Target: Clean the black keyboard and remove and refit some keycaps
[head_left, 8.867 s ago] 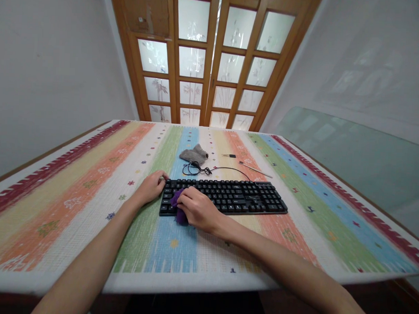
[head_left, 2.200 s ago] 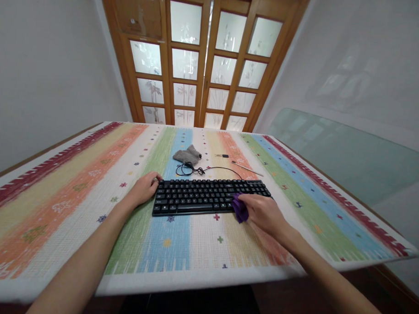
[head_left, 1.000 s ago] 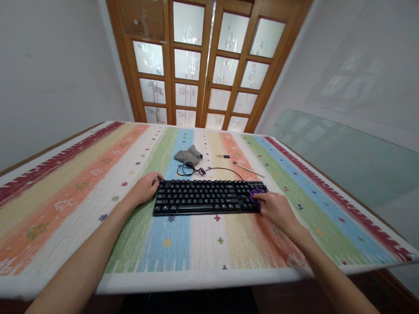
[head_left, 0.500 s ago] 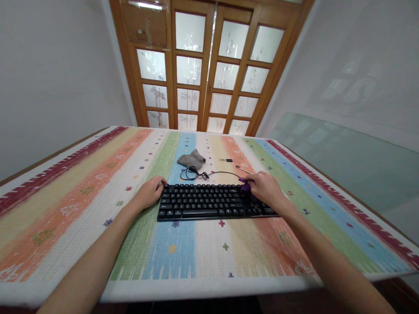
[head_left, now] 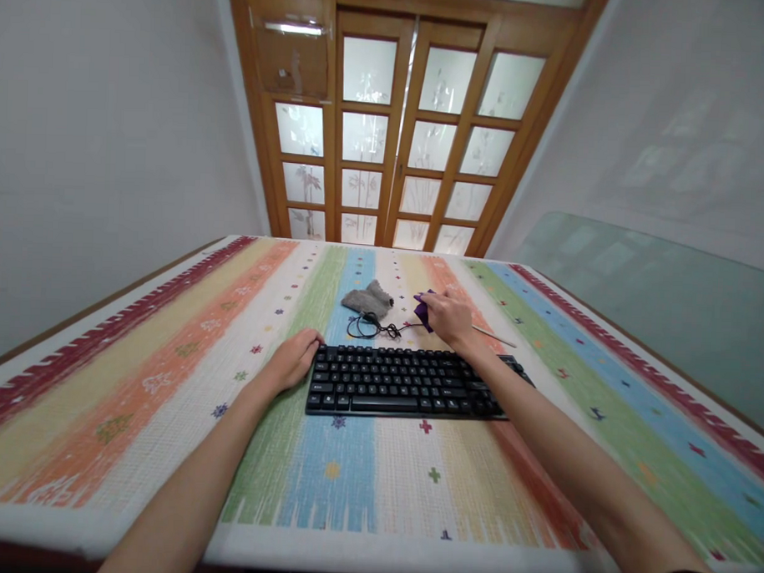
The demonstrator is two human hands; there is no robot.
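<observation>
A black keyboard (head_left: 384,383) lies flat on the patterned tablecloth. At its upper left corner, my left hand (head_left: 296,357) is closed with its fingertips on the edge. My right hand (head_left: 451,318) is raised beyond the keyboard's far edge, its fingers pinched round a purple cloth (head_left: 424,311). Behind the keyboard lies the coiled black cable (head_left: 363,326), running right toward the cloth. A crumpled grey cloth (head_left: 367,300) sits just past the coil. The thin stick of a brush (head_left: 494,336) shows to the right of my right hand, which covers its other end.
The striped tablecloth (head_left: 183,397) covers the table, its near edge just in front of me. Wooden doors with frosted panes (head_left: 365,140) stand beyond the far end. A pale green panel (head_left: 657,304) leans along the right wall.
My right hand has lifted the purple cloth off the keyboard's right part and moved forward and left, now covering the small black-ended item there. My left hand stays at the corner. The view shifted slightly.
</observation>
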